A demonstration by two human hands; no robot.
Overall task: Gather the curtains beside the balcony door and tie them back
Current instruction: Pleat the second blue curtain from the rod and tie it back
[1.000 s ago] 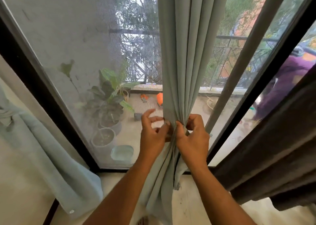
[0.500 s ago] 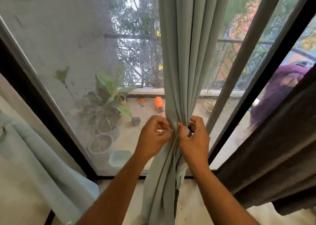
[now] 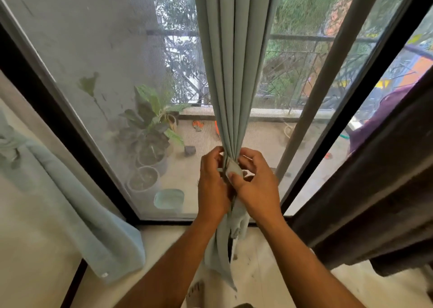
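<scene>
Both hands at the waist of the bundle: left hand [image 3: 214, 186] curled round the gathered grey-green curtain [image 3: 230, 78], right hand [image 3: 255, 186] pinching a tie strip [image 3: 233, 168] against it. Gathering apparently done; knot seemingly unfinished. Beyond the screen door [image 3: 117, 73], a pale tub [image 3: 169, 199], contents unclear; grey pots [image 3: 144, 179], leafy plants [image 3: 152, 122] rising behind.

No text, label, brand, number or sign can be read anywhere in this view.
</scene>
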